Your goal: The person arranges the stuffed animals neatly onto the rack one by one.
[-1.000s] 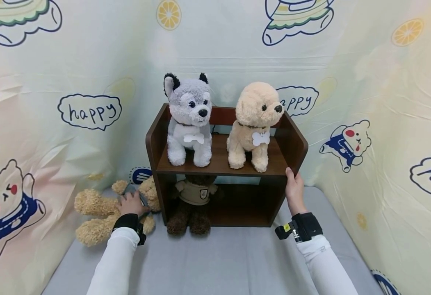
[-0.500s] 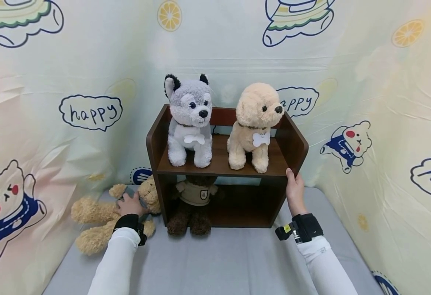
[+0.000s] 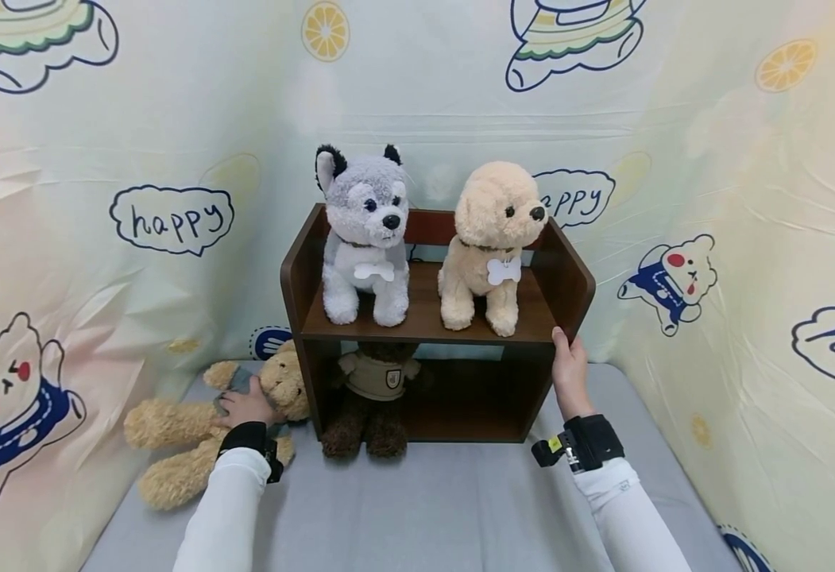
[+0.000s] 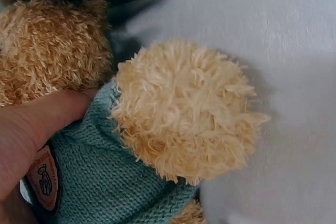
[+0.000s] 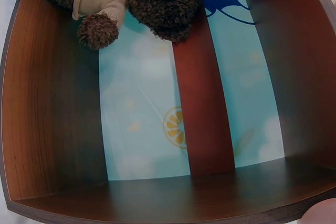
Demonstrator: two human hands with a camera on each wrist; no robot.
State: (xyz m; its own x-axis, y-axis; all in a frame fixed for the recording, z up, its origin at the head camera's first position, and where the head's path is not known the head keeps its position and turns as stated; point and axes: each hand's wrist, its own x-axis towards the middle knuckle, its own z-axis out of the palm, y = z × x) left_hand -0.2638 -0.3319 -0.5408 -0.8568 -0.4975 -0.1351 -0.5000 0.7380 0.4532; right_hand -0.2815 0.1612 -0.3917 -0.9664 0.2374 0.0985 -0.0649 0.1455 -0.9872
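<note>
A light-brown teddy bear (image 3: 174, 469) in a teal knitted sweater (image 4: 105, 177) lies on its back left of a small dark wooden shelf (image 3: 460, 332). My left hand (image 3: 248, 405) grips it round the chest; in the left wrist view the thumb (image 4: 58, 109) presses in by its neck. The bear's head is close against the shelf's left side panel. At the right side panel, my right hand (image 3: 570, 373) holds the front edge, thumb at the corner of the upper board. Its other fingers are mostly hidden behind the panel. Only a fingertip shows in the right wrist view.
On the upper board sit a grey husky plush (image 3: 367, 238) and a cream puppy plush (image 3: 492, 246). A dark-brown bear (image 3: 367, 429) in a beige shirt sits in the lower compartment's left part. Grey cloth (image 3: 417, 508) covers the surface; printed curtains (image 3: 417, 103) surround it.
The teddy bear's legs have swung left and toward me, and its body has shifted slightly left with my left hand on it. My right hand stays on the shelf.
</note>
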